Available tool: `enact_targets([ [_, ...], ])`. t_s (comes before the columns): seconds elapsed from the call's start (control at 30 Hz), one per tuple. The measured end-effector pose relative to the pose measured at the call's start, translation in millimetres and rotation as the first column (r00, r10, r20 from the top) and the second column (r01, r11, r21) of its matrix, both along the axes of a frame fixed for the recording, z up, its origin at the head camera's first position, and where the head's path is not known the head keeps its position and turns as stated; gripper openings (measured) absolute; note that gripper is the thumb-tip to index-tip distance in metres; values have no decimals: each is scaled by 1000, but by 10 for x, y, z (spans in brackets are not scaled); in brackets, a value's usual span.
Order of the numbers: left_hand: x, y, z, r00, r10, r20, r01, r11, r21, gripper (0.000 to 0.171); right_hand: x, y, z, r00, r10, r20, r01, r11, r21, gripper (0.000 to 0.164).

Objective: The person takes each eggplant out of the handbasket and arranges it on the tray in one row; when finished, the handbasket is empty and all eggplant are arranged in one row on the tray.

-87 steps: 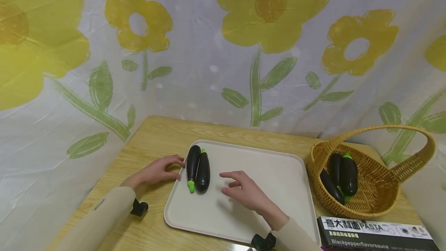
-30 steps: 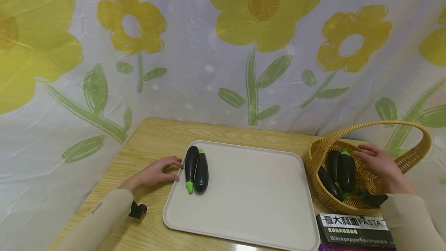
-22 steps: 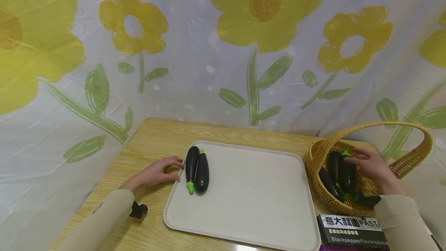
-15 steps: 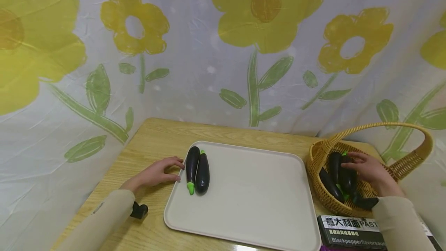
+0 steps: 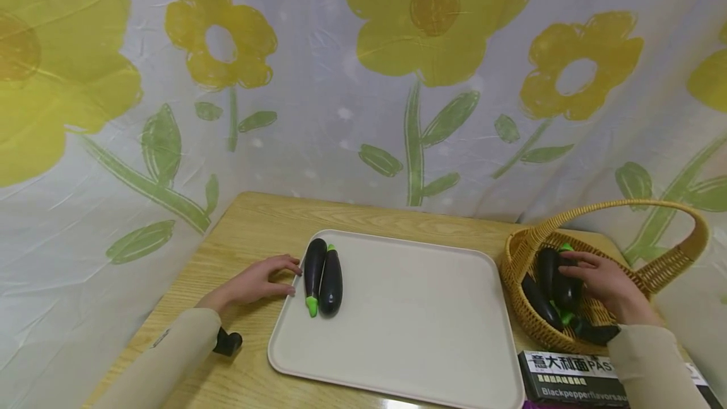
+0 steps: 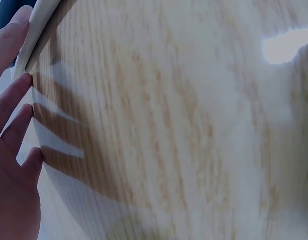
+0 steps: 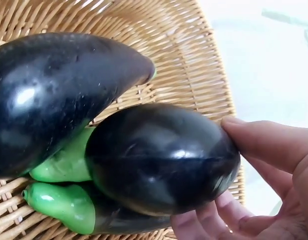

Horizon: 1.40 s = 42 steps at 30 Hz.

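My right hand reaches into the wicker basket on the right. Its thumb and fingers grip a dark purple eggplant from either side at the rounded end, as the right wrist view shows. Two more eggplants lie against it: a larger one and one with a bright green cap. On the left, my left hand rests with loosely bent fingers, fingertips right at the edge of the off-white tray. Two eggplants lie side by side there, the left one cap toward me, the right one cap away.
The basket's tall handle arches above the right hand. In front of the basket lies a black and white pasta box, partly covered by the right sleeve. A flowered curtain hangs behind the wooden table.
My right hand has gone from above the tray to the basket, then moved left inside it and taken hold of an eggplant. The left hand stays at the tray's edge.
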State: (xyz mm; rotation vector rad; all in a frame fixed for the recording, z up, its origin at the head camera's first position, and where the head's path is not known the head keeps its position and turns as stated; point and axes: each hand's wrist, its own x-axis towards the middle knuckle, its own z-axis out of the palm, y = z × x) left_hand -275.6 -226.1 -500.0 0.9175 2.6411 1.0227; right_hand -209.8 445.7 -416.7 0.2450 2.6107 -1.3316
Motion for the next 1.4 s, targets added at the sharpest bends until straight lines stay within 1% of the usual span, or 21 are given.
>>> enact_targets([
  [0.03, -1, 1, 1, 1000, 1, 1, -1, 1000, 1, 38, 0, 0, -8, 1000, -14, -11, 14, 1000, -12, 63],
  [0.13, 0, 5, 3, 1000, 0, 3, 0, 1000, 3, 38, 7, 7, -13, 999, -3, -45, 2, 1000, -24, 60],
  [0.3, -3, 7, 0, 1000, 0, 11, -1, 1000, 9, 39, 25, -8, 15, 997, 13, -78, -20, 996, -91, 62],
  [0.53, 1, 4, 5, 1000, 1, 19, -1, 1000, 6, 39, 38, -51, 38, 995, 1, -96, -14, 990, -141, 62],
  [0.7, -7, 4, 4, 999, 9, 38, -9, 1000, -7, 41, 72, -64, 48, 995, 30, -91, -42, 989, -140, 64],
  [0.8, -8, 2, 0, 999, 9, 35, -8, 1000, -7, 40, 110, -75, 66, 996, 48, -81, -59, 989, -138, 65],
  [0.87, -7, 2, 1, 1000, 3, 26, -3, 1000, -5, 40, 143, -84, 77, 996, 47, -82, -57, 990, -126, 65],
  [0.9, -6, 4, 3, 1000, 3, 24, -3, 1000, -4, 39, 162, -91, 83, 996, 43, -79, -53, 989, -137, 65],
  [1.0, -3, 11, 2, 1000, 3, 17, -3, 1000, -3, 39, 231, -115, 104, 997, 26, -77, -40, 983, -182, 63],
  [1.1, 0, 17, 1, 1000, 4, 8, -4, 1000, -5, 38, 323, -149, 126, 998, 11, -64, -26, 967, -253, 62],
  [1.13, 0, 16, 1, 1000, 4, 5, -4, 1000, -6, 38, 357, -162, 136, 998, 6, -60, -21, 967, -254, 63],
  [1.27, 5, 13, 5, 1000, 4, 1, -4, 1000, -3, 37, 492, -208, 156, 998, -9, -56, 0, 986, -167, 65],
  [1.33, 8, 10, 9, 1000, 6, 9, -6, 1000, -1, 38, 558, -223, 158, 998, -15, -57, 7, 989, -145, 64],
  [1.37, 9, 10, 11, 1000, 7, 14, -7, 1000, 2, 38, 591, -226, 152, 998, -21, -61, 10, 984, -178, 63],
  [1.4, 10, 9, 13, 1000, 9, 19, -10, 1000, 4, 38, 624, -227, 144, 997, -28, -67, 12, 973, -231, 61],
])
